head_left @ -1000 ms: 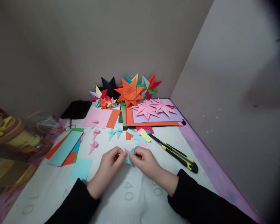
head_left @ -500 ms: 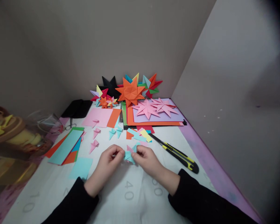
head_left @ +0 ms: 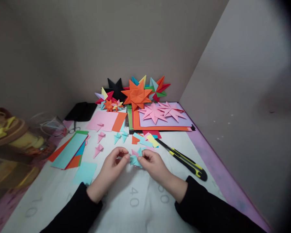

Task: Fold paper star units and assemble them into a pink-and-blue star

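Note:
Between my two hands is a small folded paper piece [head_left: 135,160] in light blue and pink, held just above the white sheet. My left hand [head_left: 116,161] pinches its left edge between thumb and forefinger. On the other side, my right hand [head_left: 153,163] grips it with thumb and bent fingers, which cover part of it. Left of my hands lie loose pink folded units [head_left: 98,150]. Two light blue units [head_left: 124,136] rest a little farther back. A light blue paper square [head_left: 85,172] lies close to my left wrist.
A utility knife [head_left: 181,158] lies right of my hands. Paper scraps [head_left: 145,139] sit behind them. Coloured strips [head_left: 70,150], scissors [head_left: 74,129] and a clear jar [head_left: 47,124] are at left. Finished paper stars [head_left: 137,94] stand against the wall; pink stars [head_left: 153,113] lie on stacked paper.
My left hand's fingers have lifted slightly and opened a little at the paper's edge. The folded piece has turned slightly. The whole view has shifted a bit.

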Demonstrator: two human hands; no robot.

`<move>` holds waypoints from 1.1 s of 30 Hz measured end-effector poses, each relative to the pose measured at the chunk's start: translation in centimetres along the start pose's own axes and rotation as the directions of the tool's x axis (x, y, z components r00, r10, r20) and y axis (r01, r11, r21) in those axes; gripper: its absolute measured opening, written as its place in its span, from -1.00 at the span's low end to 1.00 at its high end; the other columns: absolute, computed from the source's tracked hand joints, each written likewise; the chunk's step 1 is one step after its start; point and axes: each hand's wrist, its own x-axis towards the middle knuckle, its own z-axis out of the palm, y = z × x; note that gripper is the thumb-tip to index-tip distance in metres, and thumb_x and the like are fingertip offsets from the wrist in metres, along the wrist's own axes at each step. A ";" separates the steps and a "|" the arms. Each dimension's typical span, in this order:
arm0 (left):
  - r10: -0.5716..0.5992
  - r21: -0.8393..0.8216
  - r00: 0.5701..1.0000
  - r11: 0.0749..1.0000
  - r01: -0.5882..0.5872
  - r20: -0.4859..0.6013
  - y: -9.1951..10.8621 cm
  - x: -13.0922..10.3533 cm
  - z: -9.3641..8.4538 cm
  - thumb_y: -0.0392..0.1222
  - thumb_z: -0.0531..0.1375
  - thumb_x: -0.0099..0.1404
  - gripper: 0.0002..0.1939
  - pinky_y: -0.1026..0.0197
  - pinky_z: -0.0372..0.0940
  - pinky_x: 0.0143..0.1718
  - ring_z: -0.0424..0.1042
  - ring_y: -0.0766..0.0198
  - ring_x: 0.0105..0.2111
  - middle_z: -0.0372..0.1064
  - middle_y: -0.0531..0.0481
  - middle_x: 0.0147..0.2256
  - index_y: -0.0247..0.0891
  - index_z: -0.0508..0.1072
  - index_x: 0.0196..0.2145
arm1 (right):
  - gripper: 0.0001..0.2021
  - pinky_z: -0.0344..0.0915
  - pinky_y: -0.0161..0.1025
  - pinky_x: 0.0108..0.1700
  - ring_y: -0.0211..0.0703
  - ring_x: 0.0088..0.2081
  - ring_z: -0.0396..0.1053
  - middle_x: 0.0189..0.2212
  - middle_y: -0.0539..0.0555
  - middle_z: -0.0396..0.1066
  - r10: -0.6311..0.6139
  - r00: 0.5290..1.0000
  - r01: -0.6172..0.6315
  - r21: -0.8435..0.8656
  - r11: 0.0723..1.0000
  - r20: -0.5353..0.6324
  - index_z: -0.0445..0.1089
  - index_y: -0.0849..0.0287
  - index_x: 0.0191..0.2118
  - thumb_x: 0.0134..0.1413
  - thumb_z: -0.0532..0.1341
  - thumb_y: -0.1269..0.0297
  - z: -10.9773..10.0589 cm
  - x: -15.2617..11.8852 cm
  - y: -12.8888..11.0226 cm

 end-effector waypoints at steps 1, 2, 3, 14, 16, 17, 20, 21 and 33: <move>-0.016 -0.006 0.999 1.000 0.016 0.035 0.0 0.0 0.2 -0.11 0.12 0.20 -0.84 0.31 0.19 -0.41 0.28 0.32 -0.43 0.29 0.05 -0.41 -0.27 0.34 -0.36 | -0.72 -0.05 -0.37 -0.53 -0.35 -0.57 -0.03 -0.65 -0.13 -0.04 -0.005 1.000 0.005 -0.008 1.000 0.009 0.01 0.14 -0.61 -0.05 0.14 0.27 0.0 0.0 -0.1; -0.033 -0.003 0.997 0.999 0.034 0.072 0.0 -0.1 0.3 -0.10 0.12 0.20 -0.83 0.32 0.18 -0.44 0.26 0.34 -0.46 0.28 0.07 -0.44 -0.27 0.34 -0.38 | -0.72 -0.05 -0.37 -0.53 -0.35 -0.57 -0.02 -0.65 -0.13 -0.03 -0.008 1.000 0.008 -0.009 1.000 0.022 0.01 0.14 -0.62 -0.06 0.14 0.27 0.1 0.0 -0.2; -0.051 0.004 0.994 0.999 0.051 0.101 0.0 -0.1 0.4 -0.09 0.12 0.20 -0.82 0.33 0.15 -0.47 0.23 0.35 -0.50 0.26 0.09 -0.49 -0.28 0.34 -0.41 | -0.73 -0.04 -0.37 -0.53 -0.35 -0.57 -0.01 -0.65 -0.13 -0.03 -0.009 0.999 0.009 -0.004 1.000 0.036 0.02 0.14 -0.62 -0.06 0.14 0.27 0.1 -0.1 -0.2; -0.066 0.060 0.991 0.996 0.060 0.117 0.4 -0.2 0.3 -0.05 0.10 0.19 -0.72 0.32 0.11 -0.51 0.20 0.34 -0.54 0.22 0.09 -0.58 -0.29 0.37 -0.54 | -0.69 -0.04 -0.37 -0.53 -0.36 -0.58 -0.04 -0.67 -0.14 -0.07 -0.001 1.000 0.001 -0.017 1.000 0.025 -0.02 0.14 -0.65 -0.06 0.15 0.27 -0.1 0.0 -0.3; -0.065 0.073 0.993 0.996 0.058 0.101 0.5 -0.3 0.3 -0.05 0.12 0.19 -0.72 0.32 0.12 -0.51 0.22 0.33 -0.54 0.25 0.08 -0.58 -0.29 0.40 -0.55 | -0.69 -0.03 -0.37 -0.53 -0.36 -0.58 -0.02 -0.68 -0.14 -0.05 0.007 1.000 -0.006 -0.005 1.000 0.017 -0.01 0.14 -0.64 -0.06 0.15 0.27 -0.1 -0.1 -0.3; -0.065 0.080 0.993 0.995 0.057 0.097 0.5 -0.3 0.2 -0.05 0.12 0.18 -0.72 0.32 0.13 -0.52 0.22 0.33 -0.54 0.26 0.08 -0.58 -0.29 0.40 -0.55 | -0.69 -0.02 -0.37 -0.53 -0.36 -0.58 -0.02 -0.68 -0.14 -0.04 0.011 1.000 -0.011 -0.001 1.000 0.012 -0.01 0.14 -0.64 -0.07 0.15 0.27 -0.1 -0.1 -0.2; -0.059 0.099 0.994 0.994 0.050 0.092 0.5 -0.3 0.2 -0.04 0.13 0.18 -0.71 0.32 0.13 -0.52 0.23 0.33 -0.54 0.28 0.07 -0.59 -0.29 0.42 -0.55 | -0.70 -0.01 -0.37 -0.53 -0.35 -0.58 0.00 -0.68 -0.14 -0.03 0.017 1.000 -0.017 0.013 1.000 0.001 -0.01 0.14 -0.65 -0.07 0.15 0.28 0.0 -0.1 -0.1; -0.059 0.103 0.994 0.993 0.050 0.091 0.5 -0.3 0.2 -0.03 0.13 0.18 -0.71 0.32 0.13 -0.52 0.23 0.33 -0.54 0.28 0.07 -0.59 -0.29 0.42 -0.55 | -0.70 -0.01 -0.37 -0.54 -0.35 -0.58 0.00 -0.68 -0.14 -0.03 0.017 1.000 -0.017 0.020 1.000 0.001 0.00 0.14 -0.65 -0.07 0.15 0.28 0.0 -0.1 -0.1; -0.075 0.074 0.993 0.995 0.068 0.090 0.5 -0.3 0.2 -0.01 0.13 0.18 -0.69 0.33 0.10 -0.55 0.19 0.34 -0.57 0.23 0.09 -0.61 -0.28 0.40 -0.57 | -0.70 0.00 -0.37 -0.55 -0.35 -0.59 0.01 -0.69 -0.14 0.00 0.027 1.000 -0.027 0.052 0.998 0.001 0.02 0.14 -0.64 -0.07 0.16 0.26 -0.1 -0.1 0.2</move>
